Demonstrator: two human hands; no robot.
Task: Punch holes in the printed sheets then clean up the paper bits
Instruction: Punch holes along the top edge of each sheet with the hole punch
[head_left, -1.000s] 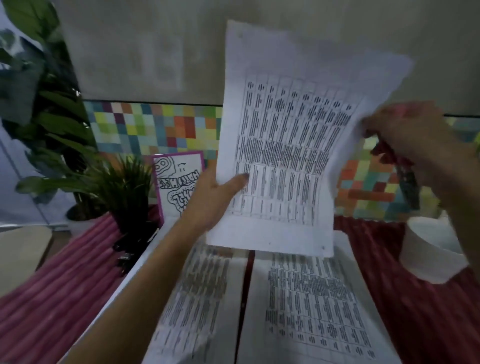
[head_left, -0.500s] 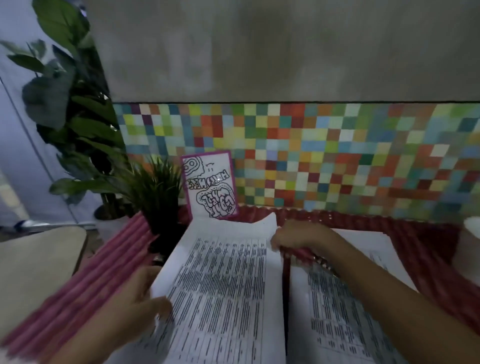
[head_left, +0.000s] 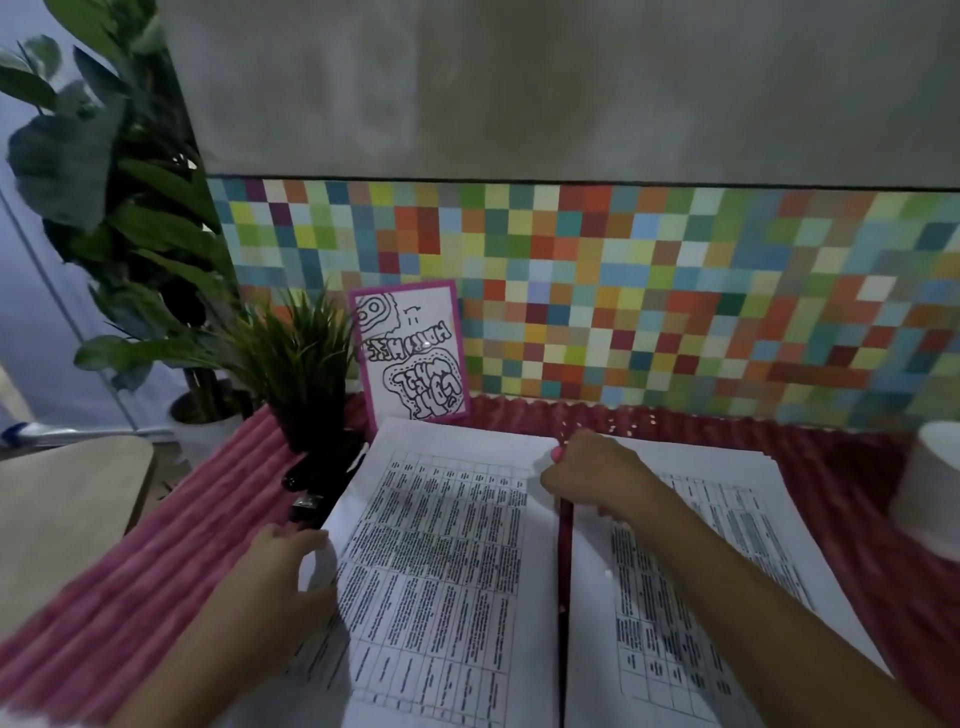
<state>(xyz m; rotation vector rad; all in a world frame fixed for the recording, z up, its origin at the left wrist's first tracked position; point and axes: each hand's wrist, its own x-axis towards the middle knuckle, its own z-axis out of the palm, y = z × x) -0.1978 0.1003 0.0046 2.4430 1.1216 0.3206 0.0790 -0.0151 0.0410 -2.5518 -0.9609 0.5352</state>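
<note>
Gripping flat printed sheets (head_left: 441, 571) on ribbed pink cloth (head_left: 182, 545): left hand (head_left: 280, 577) at side edge, right hand (head_left: 592, 475) pinching corner.

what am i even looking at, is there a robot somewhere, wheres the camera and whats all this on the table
No robot here: these are a person's two bare hands. The picture comes from a wide-angle camera worn on the person's head, looking forward and down, so the arms reach in from the bottom. On a red ribbed cloth lie two piles of printed sheets, a left pile and a right pile, side by side. The left hand has its grip on the left pile's left edge, where the paper curls up; the right hand pinches that pile's far right corner. Behind stand a small potted plant, a pink-framed doodle card and a colourful tiled wall; a white roll sits at the right edge.
</note>
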